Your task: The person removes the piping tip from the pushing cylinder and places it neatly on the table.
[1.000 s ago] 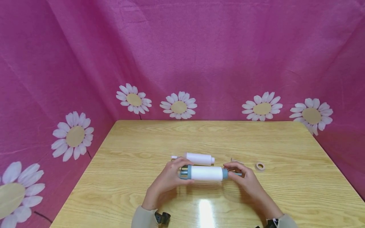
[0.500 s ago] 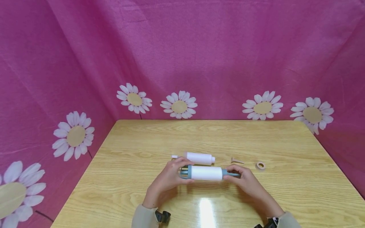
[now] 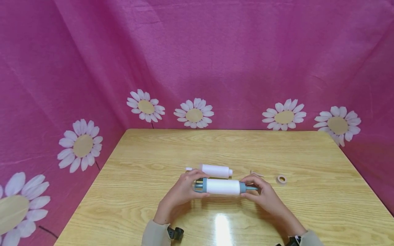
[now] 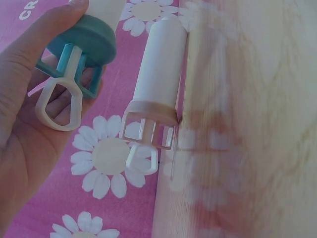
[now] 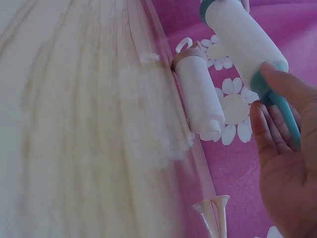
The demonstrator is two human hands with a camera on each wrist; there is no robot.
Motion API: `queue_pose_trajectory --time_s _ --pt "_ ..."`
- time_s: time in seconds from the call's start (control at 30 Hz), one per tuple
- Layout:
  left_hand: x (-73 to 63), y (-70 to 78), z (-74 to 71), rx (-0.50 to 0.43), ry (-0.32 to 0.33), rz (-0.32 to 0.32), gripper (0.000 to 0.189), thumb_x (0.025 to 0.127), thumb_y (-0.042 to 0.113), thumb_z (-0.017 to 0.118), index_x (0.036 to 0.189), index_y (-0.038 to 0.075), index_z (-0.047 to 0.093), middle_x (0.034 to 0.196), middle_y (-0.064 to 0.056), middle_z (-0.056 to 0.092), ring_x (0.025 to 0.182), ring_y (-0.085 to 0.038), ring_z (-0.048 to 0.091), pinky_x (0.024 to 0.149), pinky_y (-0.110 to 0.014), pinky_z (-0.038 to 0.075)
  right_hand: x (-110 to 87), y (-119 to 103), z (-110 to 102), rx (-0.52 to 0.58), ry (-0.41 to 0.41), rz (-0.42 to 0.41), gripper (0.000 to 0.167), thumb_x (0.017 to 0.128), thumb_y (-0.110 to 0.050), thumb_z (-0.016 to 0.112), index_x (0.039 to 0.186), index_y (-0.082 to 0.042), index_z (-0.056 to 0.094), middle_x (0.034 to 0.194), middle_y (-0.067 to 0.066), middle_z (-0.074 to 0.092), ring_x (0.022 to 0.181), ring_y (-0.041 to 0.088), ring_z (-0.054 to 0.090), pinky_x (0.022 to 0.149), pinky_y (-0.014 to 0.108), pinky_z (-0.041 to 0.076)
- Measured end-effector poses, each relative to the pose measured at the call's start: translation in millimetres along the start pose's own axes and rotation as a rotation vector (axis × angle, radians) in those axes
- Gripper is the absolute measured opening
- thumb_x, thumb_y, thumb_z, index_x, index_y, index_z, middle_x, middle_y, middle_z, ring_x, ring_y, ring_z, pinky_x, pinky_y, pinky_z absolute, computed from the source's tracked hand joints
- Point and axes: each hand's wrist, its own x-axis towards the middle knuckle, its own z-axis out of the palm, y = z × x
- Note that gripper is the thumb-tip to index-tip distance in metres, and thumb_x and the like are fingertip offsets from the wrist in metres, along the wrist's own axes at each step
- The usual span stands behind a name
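A white-barrelled icing syringe (image 3: 223, 187) with teal ends lies level between my hands, held over the table. My left hand (image 3: 181, 188) grips its handle end, thumb and fingers around the teal collar (image 4: 91, 42). In the left wrist view, a white plunger loop (image 4: 75, 104) sticks out past the teal finger grips. At the other end, my right hand (image 3: 266, 193) pinches the teal collar where a long teal nozzle (image 5: 287, 119) comes out. The right thumb presses on the collar, and the fingers reach behind the nozzle.
Just behind lies a second white syringe (image 3: 215, 171) with a pinkish-brown collar. A pinkish nozzle (image 3: 258, 174) rests beyond my right fingers, and a ring of the same colour (image 3: 281, 179) is to its right. Pink flowered cloth (image 3: 234, 68) hangs around the wooden table (image 3: 154, 147).
My right fingers shift along the nozzle onto the collar and spread around it. The left hand and the syringe stay nearly still.
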Motion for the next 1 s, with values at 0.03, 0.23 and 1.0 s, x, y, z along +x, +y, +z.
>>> queue_pose_trajectory --time_s 0.03,0.23,1.0 --pt "-0.1 0.2 -0.2 -0.007 0.000 -0.005 0.051 0.076 0.028 0.085 0.121 0.011 0.067 0.128 -0.005 0.063 0.114 -0.019 0.059 0.093 -0.037 0.055 -0.3 -0.2 -0.3 0.002 -0.002 0.003 0.041 0.081 0.001 0.075 0.119 0.002 0.060 0.114 -0.006 0.061 0.104 -0.004 0.059 0.087 0.019 0.056" --pt "-0.6 0.0 -0.2 -0.005 0.014 0.006 0.050 0.075 0.027 0.085 0.120 0.011 0.068 0.126 -0.005 0.064 0.113 -0.020 0.060 0.093 -0.036 0.055 0.1 -5.1 -2.3 -0.049 0.035 0.129 0.027 0.094 -0.011 0.063 0.119 0.001 0.062 0.114 0.003 0.063 0.101 -0.004 0.058 0.083 0.017 0.053" --pt "-2.2 -6.4 2.0 -0.010 0.012 0.037 0.053 0.074 0.027 0.086 0.121 0.010 0.067 0.126 -0.005 0.064 0.112 -0.020 0.060 0.094 -0.034 0.055 -2.1 -1.7 2.0 -0.018 0.014 0.061 0.035 0.080 -0.004 0.077 0.112 -0.001 0.062 0.108 -0.015 0.061 0.098 -0.004 0.061 0.084 0.017 0.055"
